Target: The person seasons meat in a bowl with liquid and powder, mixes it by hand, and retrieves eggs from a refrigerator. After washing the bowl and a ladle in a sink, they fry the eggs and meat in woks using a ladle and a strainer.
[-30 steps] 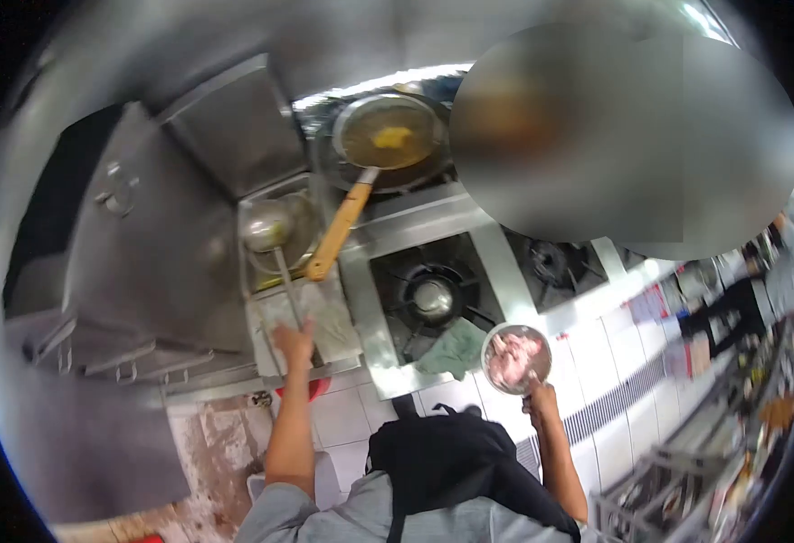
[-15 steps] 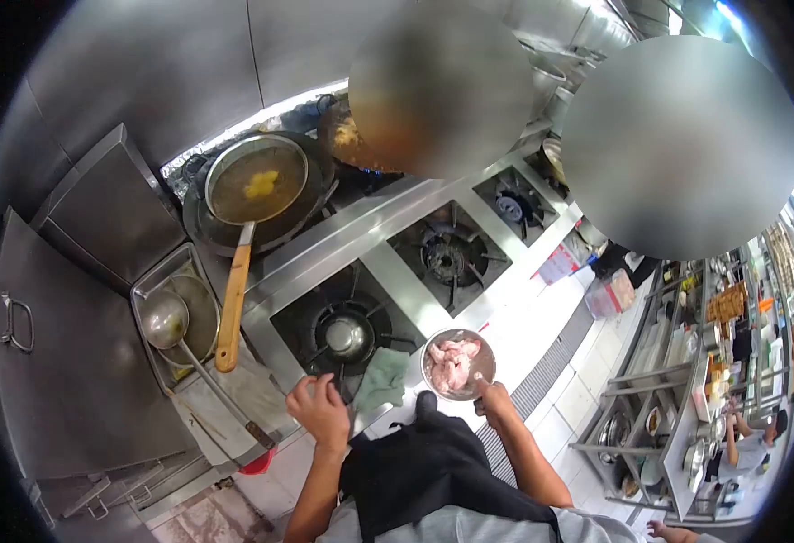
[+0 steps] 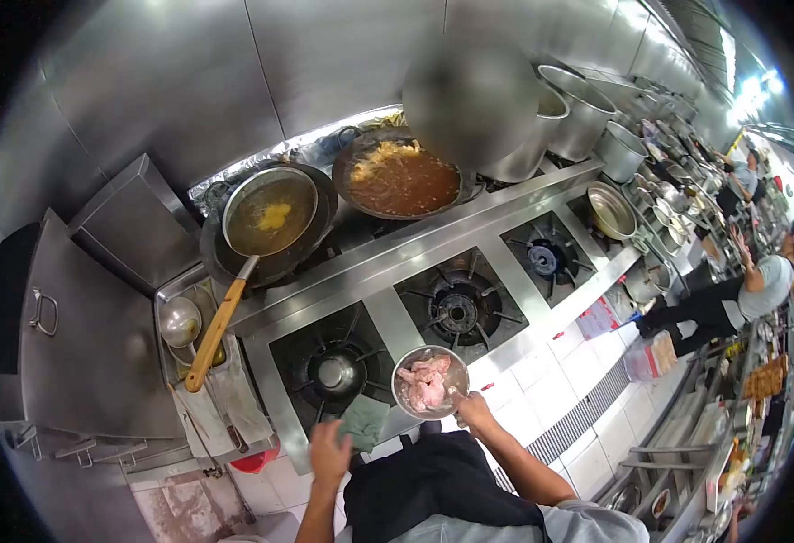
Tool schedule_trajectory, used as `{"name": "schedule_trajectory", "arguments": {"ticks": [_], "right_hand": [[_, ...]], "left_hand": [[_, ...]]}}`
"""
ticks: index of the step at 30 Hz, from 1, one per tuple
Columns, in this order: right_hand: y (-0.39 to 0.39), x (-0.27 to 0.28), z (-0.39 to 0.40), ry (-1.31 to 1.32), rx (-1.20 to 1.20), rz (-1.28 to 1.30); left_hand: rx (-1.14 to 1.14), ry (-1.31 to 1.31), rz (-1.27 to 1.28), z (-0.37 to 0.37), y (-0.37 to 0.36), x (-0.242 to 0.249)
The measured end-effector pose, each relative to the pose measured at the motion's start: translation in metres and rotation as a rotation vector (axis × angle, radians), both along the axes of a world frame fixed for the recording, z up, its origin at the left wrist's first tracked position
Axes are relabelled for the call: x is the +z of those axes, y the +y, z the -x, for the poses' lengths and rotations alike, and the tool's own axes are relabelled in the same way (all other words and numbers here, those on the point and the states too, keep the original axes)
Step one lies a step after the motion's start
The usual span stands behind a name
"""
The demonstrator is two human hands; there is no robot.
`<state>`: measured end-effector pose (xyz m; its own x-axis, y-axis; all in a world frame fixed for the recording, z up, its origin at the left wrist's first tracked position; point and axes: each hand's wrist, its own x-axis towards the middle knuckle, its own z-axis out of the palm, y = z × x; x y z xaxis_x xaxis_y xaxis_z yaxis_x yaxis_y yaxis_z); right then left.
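Note:
My right hand (image 3: 476, 414) grips a round metal bowl (image 3: 457, 373) at its lower right edge. Pale pink raw meat pieces (image 3: 427, 382) lie inside the bowl, which is above the stove's front edge. Holding nothing, my left hand (image 3: 330, 455) has its fingers apart and slightly smeared. It is beside a green cloth (image 3: 365, 422) on the stove's front edge, below the left front burner (image 3: 335, 369). Whether the fingers touch the cloth cannot be made out.
A wooden-handled round strainer (image 3: 273, 174) with yellow food rests over a wok. Beside it, another wok (image 3: 415, 187) holds reddish-brown liquid and golden food. A ladle (image 3: 180, 322) sits in a tray at left. Large pots (image 3: 581, 118) stand behind; a co-worker (image 3: 748, 290) is at right.
The view has shifted, bringing more of the right wok, pots and a co-worker into sight. My right hand still grips the bowl. My left hand has moved lower, beside the cloth.

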<state>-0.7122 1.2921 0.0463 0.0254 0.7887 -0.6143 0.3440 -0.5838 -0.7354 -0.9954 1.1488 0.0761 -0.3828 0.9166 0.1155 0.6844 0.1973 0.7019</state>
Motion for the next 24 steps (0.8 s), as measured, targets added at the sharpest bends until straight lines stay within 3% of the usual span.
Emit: {"name": "schedule_trajectory", "arguments": {"ticks": [1,4,6,8,10,12,16,17,19,22,24], "right_hand": [[0.008,0.002,-0.001,0.010,0.014,0.007],[0.029,0.030,0.004,0.045,0.102,0.077],[0.038,0.048,0.006,-0.015,0.146,0.015],[0.044,0.010,-0.002,-0.010,0.239,-0.048],[0.049,0.038,0.007,0.181,0.179,0.083],[0.052,0.038,0.013,0.144,0.218,0.064],[0.059,0.071,0.016,0.101,0.226,0.019],[0.067,0.079,0.011,-0.040,0.443,-0.105],[0.066,0.084,0.000,-0.263,0.602,-0.630],[0.058,0.156,-0.010,-0.321,0.437,-0.758],[0.057,0.171,-0.009,-0.380,0.541,-0.757]], "left_hand": [[-0.080,0.064,0.037,-0.012,0.010,-0.021],[0.004,0.041,0.280,-0.016,0.019,-0.077],[-0.039,0.033,0.518,-0.008,0.026,-0.072],[-0.098,0.066,0.369,-0.014,0.030,-0.041],[0.085,-0.418,0.305,-0.042,0.064,0.040],[0.242,-1.341,0.173,-0.065,0.088,0.075],[0.072,-1.466,0.083,-0.090,0.115,0.033],[0.079,-1.440,-0.002,-0.096,0.118,0.031],[0.113,-1.455,-0.030,-0.105,0.122,0.029],[0.072,-1.467,-0.059,-0.118,0.134,0.037],[0.000,-1.500,-0.096,-0.126,0.141,0.033]]}}
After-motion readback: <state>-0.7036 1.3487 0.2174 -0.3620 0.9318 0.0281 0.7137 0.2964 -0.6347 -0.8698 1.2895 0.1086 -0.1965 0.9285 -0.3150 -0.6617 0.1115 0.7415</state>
